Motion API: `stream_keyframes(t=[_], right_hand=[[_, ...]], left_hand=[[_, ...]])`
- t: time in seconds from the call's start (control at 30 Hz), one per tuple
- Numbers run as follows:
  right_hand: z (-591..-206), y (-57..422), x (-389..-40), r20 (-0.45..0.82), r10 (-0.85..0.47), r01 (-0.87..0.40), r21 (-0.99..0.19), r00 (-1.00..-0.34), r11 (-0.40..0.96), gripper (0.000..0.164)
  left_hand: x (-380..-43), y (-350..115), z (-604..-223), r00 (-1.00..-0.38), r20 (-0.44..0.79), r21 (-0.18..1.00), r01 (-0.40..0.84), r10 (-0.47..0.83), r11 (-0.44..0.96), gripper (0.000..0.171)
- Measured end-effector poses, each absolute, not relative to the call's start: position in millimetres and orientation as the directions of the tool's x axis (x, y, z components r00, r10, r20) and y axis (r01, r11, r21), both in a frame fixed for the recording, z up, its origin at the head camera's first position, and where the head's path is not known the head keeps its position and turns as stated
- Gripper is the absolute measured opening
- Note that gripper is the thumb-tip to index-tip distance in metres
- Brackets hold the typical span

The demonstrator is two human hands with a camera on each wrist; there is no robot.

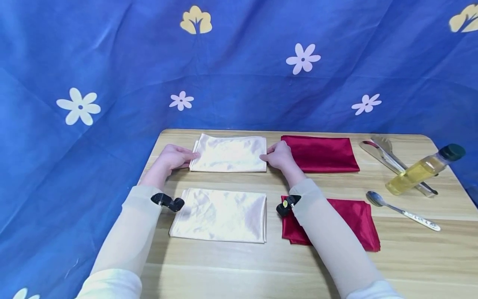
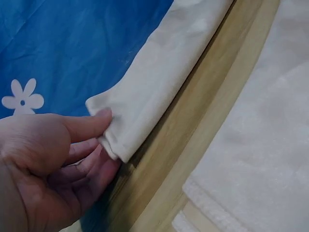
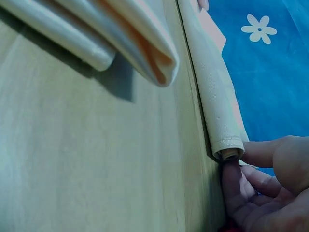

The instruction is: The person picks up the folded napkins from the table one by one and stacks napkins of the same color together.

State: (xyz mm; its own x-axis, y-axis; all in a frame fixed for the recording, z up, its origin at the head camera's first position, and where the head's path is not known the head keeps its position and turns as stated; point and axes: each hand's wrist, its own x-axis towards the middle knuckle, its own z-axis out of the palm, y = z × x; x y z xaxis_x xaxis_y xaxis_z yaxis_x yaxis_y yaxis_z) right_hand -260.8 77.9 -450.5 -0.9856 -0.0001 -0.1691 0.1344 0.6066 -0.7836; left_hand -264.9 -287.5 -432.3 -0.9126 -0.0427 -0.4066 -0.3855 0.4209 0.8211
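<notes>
Starting at the left, my left hand point(image 1: 174, 158) pinches the left edge of the far white cloth point(image 1: 231, 153), thumb on top and fingers beneath. The cloth lies near the table's point(image 1: 209, 270) far edge; whether it is fully down I cannot tell. The near white cloth point(image 1: 224, 216) sits apart in front of it, roughly aligned. My right hand point(image 1: 279, 155) pinches the opposite end; gripping both ends probably serves to square the folded layers. The far red cloth point(image 1: 321, 153) and near red cloth point(image 1: 354, 220) form a second column, apparently sorted by colour; my sleeve partly covers the nearer. As to materials: both white cloths are glossy, satin-like, rectangular and lightly creased; the red ones share that sheen. Further right: a metal spoon point(image 1: 403, 211) with patterned pale handle, metal tongs point(image 1: 388, 160), and a clear bottle point(image 1: 414, 174), dark-capped, containing yellow liquid, tilted across the tongs.
</notes>
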Motion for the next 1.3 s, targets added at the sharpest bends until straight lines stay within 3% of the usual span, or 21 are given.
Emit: stream_keyframes(t=[0.1,0.3,0.43,0.63,0.73,0.9,1.0,1.13,1.3], right_hand=[[-450.0,75.6,-261.3,-0.18,-0.015,0.132,-0.774,-0.984,0.619,0.021],[-450.6,76.3,-260.8,-0.213,-0.062,0.136,-0.795,-0.975,0.591,0.027],[-452.1,80.9,-258.9,-0.218,-0.156,0.109,-0.85,-0.964,0.515,0.029],[-452.1,90.0,-257.3,-0.199,-0.259,0.091,-0.922,-0.945,0.375,0.017],[-450.8,92.2,-258.5,-0.199,-0.279,0.101,-0.939,-0.939,0.33,0.022],[-451.0,95.9,-260.7,-0.256,-0.264,0.183,-0.945,-0.93,0.271,0.047],[-452.0,96.2,-260.6,-0.32,-0.276,0.283,-0.944,-0.906,0.167,0.055],[-453.8,94.6,-259.4,-0.377,-0.299,0.384,-0.923,-0.877,0.037,0.054],[-458.3,93.6,-259.0,-0.379,-0.313,0.409,-0.912,-0.871,-0.033,0.044]], left_hand=[[-262.2,-284.7,-432.2,-0.918,-0.394,0.795,-0.367,-0.049,0.483,0.058],[-255.2,-284.9,-435.7,-0.935,-0.353,0.793,-0.316,-0.029,0.521,0.043],[-250.9,-287.9,-438.9,-0.947,-0.32,0.793,-0.287,-0.033,0.537,0.038],[-249.7,-290.0,-443.8,-0.954,-0.298,0.8,-0.268,-0.033,0.536,0.037],[-249.0,-289.8,-443.5,-0.955,-0.296,0.801,-0.268,-0.035,0.536,0.04],[-247.9,-288.9,-442.8,-0.953,-0.302,0.805,-0.275,-0.037,0.525,0.043],[-247.6,-289.4,-442.7,-0.95,-0.31,0.809,-0.282,-0.032,0.516,0.044],[-246.5,-290.2,-442.7,-0.948,-0.316,0.817,-0.282,-0.017,0.503,0.044],[-244.3,-290.6,-443.4,-0.944,-0.329,0.823,-0.292,-0.011,0.487,0.046]])
